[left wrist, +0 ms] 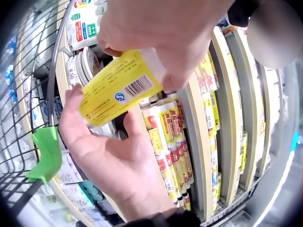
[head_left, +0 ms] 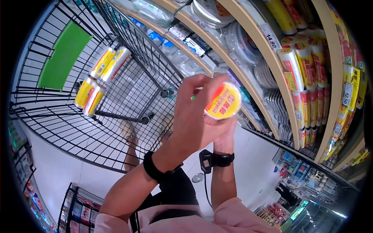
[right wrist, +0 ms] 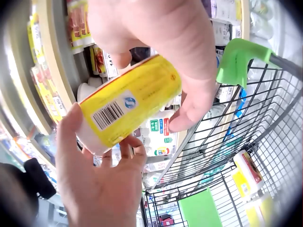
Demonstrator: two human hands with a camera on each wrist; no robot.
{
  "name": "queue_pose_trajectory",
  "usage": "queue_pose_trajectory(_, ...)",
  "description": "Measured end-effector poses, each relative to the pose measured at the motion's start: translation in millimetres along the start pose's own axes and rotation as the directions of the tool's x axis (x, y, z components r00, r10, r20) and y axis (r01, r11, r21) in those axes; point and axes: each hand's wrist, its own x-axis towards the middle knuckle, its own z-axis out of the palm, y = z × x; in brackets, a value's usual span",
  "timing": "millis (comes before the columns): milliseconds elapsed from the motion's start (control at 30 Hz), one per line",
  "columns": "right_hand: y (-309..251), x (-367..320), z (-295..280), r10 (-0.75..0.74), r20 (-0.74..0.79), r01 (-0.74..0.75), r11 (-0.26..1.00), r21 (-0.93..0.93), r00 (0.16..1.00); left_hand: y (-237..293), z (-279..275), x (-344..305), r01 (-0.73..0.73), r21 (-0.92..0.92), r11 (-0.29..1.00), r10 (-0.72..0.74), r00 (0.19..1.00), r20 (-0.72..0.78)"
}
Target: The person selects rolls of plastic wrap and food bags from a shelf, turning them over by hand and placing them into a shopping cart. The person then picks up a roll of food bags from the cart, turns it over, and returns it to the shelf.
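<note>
A yellow-labelled roll is held between both hands, its round printed end towards the head view. My left hand grips one end, the thumb against the white edge in the right wrist view. Fingers of my right hand curl round the other end. The barcode side shows in both wrist views. Part of the right hand is hidden behind the left hand and roll in the head view.
A wire cart with a green panel stands at the left; several yellow-and-white rolls lie in it. Shelves at the right hold similar rolls, plates and priced packs. Tiled floor shows below.
</note>
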Motion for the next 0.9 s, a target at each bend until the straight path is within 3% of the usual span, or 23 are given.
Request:
queue_pose_trajectory(100, 3.6, 5.3, -10.4, -0.102, 0.007, 0.102, 0.994, -0.037, 0.995, 9.2, 7.7, 1.1, 0.232, 0.106, 0.967, -0.229, 0.973, -0.039)
queue_pose_trajectory(200, 1.0, 3.6, -1.3, -0.223, 0.106, 0.236, 0.964, -0.124, 0.969, 10.5, 11.3, -1.7, 0.419, -0.043, 0.907, -0.419, 0.908, 0.021)
queue_pose_trajectory(300, -11.8, 7.6, -2.2, -0.261, 0.113, 0.271, 0.959, -0.084, 0.959, -6.4, 16.7, -15.0, 0.634, -0.399, 0.662, -0.627, 0.760, 0.168)
queue_pose_trajectory(333, -13.4, 7.8, -3.6, -0.282, 0.109, 0.294, 0.949, -0.113, 0.953, -23.5, 20.6, -22.8, 0.616, -0.463, 0.637, -0.618, 0.768, 0.170)
queue_pose_trajectory(400, -16.5, 9.6, -2.9, -0.316, 0.110, 0.331, 0.928, -0.168, 0.942, -33.0, 15.1, -26.7, 0.657, -0.608, 0.446, -0.674, 0.693, 0.255)
queue_pose_trajectory(433, -18.5, 4.6, 0.8, -0.314, 0.055, 0.319, 0.941, -0.116, 0.948, -38.4, 12.4, -29.5, 0.672, -0.525, 0.523, -0.663, 0.708, 0.246)
queue_pose_trajectory(500, -19.9, -1.1, 4.6, -0.394, 0.073, 0.395, 0.859, -0.326, 0.916, -45.6, 6.3, -32.3, 0.674, -0.338, 0.657, -0.637, 0.736, 0.230)
queue_pose_trajectory(567, -21.6, -3.7, 17.1, -0.448, 0.100, 0.415, 0.691, -0.592, 0.888, -47.7, 1.9, -32.3, 0.548, -0.224, 0.806, -0.513, 0.835, 0.199)
queue_pose_trajectory(633, -15.9, -6.0, 5.3, -0.573, 0.219, 0.441, 0.282, -0.852, 0.790, -47.5, -3.3, -29.7, 0.409, -0.135, 0.903, -0.369, 0.896, 0.248)
queue_pose_trajectory(667, -11.4, -6.2, 5.3, -0.604, 0.300, 0.409, 0.047, -0.911, 0.739, -43.3, -2.6, -27.3, 0.361, -0.190, 0.913, -0.306, 0.914, 0.269)
queue_pose_trajectory(700, -4.5, -7.4, 14.7, -0.616, 0.247, 0.490, 0.261, -0.831, 0.748, -38.0, -1.8, -25.3, 0.313, -0.244, 0.918, -0.242, 0.928, 0.284)
queue_pose_trajectory(733, -2.2, -6.4, 11.7, -0.653, 0.433, 0.541, -0.042, -0.840, 0.621, -34.9, -0.8, -24.2, 0.266, -0.297, 0.917, -0.177, 0.939, 0.295)
queue_pose_trajectory(800, 6.9, -4.4, 17.2, -0.724, 0.321, 0.558, 0.105, -0.823, 0.611, -36.6, 5.8, -27.2, 0.234, -0.395, 0.888, -0.108, 0.943, 0.316)
queue_pose_trajectory(900, 8.4, -4.8, 9.5, -0.721, 0.383, 0.521, -0.034, -0.853, 0.578, -35.0, 11.1, -29.3, 0.286, -0.428, 0.857, -0.134, 0.927, 0.351)
